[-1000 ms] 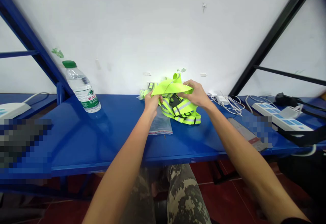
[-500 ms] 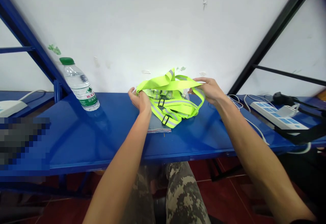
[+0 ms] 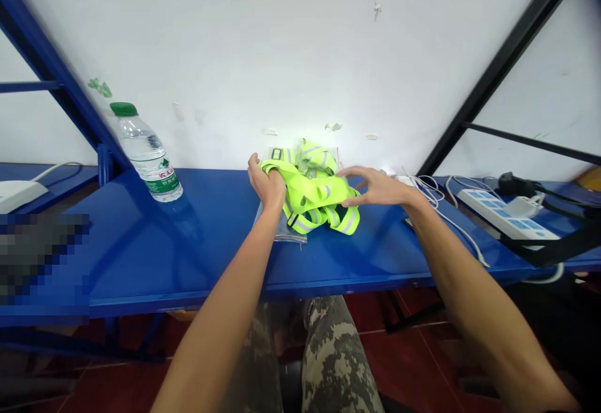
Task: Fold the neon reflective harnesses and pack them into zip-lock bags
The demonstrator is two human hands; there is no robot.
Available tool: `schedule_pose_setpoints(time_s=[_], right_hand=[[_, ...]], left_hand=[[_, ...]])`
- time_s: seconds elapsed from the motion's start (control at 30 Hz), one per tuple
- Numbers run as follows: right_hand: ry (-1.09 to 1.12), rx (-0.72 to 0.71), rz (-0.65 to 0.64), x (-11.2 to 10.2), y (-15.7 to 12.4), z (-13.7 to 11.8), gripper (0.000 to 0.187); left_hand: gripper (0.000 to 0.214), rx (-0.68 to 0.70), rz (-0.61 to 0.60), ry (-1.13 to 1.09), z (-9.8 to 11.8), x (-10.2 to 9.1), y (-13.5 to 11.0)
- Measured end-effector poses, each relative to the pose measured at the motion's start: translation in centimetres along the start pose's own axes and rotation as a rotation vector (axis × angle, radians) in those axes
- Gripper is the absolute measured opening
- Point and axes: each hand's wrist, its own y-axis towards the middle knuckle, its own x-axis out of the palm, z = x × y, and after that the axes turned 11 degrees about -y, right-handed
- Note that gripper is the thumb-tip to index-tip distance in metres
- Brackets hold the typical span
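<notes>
Straps [image 3: 323,193]: heaped mid-frame. Left hand [image 3: 266,183], at heap's left, half-curled, a loop lying against it; firmness of grip cannot be told. Right hand [image 3: 375,188], at heap's right, open, fingers spread; contact unclear. Best handling, judged: spread loop flat, keep buckle [image 3: 292,219] from snagging. Bottle [image 3: 153,159] at frame left.
</notes>
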Motion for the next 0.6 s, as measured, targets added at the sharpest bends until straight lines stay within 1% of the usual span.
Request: schedule_pose_setpoints(time_s=[0.03, 0.07, 0.13, 0.2, 0.27, 0.3, 0.33, 0.37, 0.4, 0.43, 0.47, 0.5, 0.53, 0.57, 0.6], right_hand=[[0.085, -0.013, -0.060, -0.2, 0.1, -0.2, 0.066], [0.163, -0.026, -0.072, -0.3, 0.2, -0.5, 0.064], [0.278, -0.072, -0.028, -0.2, 1.0, -1.5, 0.052], [0.304, -0.122, -0.035, 0.4, 2.2, -2.8, 0.045], [0.231, -0.154, -0.124, 1.3, 3.6, -4.3, 0.051], [0.157, -0.156, -0.197, 1.7, 4.3, -4.9, 0.053], [0.064, -0.141, -0.290, 2.0, 4.8, -5.4, 0.051], [-0.045, -0.098, -0.391, 2.0, 5.3, -5.8, 0.044], [-0.167, -0.022, -0.461, 1.8, 5.7, -6.0, 0.035], [-0.298, 0.085, -0.469, 1.4, 6.1, -6.0, 0.026], [-0.423, 0.212, -0.392, 0.6, 6.3, -6.0, 0.022], [-0.525, 0.337, -0.219, -0.4, 6.6, -5.8, 0.025], [-0.586, 0.426, 0.015, -1.5, 6.8, -5.6, 0.033], [-0.590, 0.455, 0.265, -2.8, 7.0, -5.4, 0.042], [-0.541, 0.428, 0.502, -3.9, 7.2, -5.2, 0.052]], left_hand=[[0.056, -0.018, -0.009, -0.004, 0.0, 0.1, -0.1], [0.054, -0.030, -0.017, -0.008, 0.0, 0.2, -0.1], [0.050, -0.035, -0.025, -0.026, 0.2, 0.3, -0.3], [0.049, -0.019, -0.024, -0.069, 0.6, 0.3, -0.5], [0.050, 0.022, -0.006, -0.123, 1.0, 0.2, -0.6], [0.050, 0.047, 0.010, -0.146, 1.1, 0.1, -0.5], [0.051, 0.069, 0.031, -0.160, 1.3, 0.0, -0.5], [0.050, 0.084, 0.054, -0.168, 1.4, -0.1, -0.4], [0.050, 0.091, 0.077, -0.169, 1.5, -0.2, -0.2], [0.050, 0.094, 0.098, -0.165, 1.6, -0.3, -0.1], [0.051, 0.096, 0.112, -0.155, 1.6, -0.4, 0.0], [0.054, 0.101, 0.119, -0.142, 1.7, -0.4, 0.1], [0.057, 0.109, 0.116, -0.128, 1.7, -0.4, 0.1], [0.063, 0.121, 0.101, -0.113, 1.7, -0.5, 0.1], [0.068, 0.138, 0.074, -0.099, 1.7, -0.4, 0.0]])
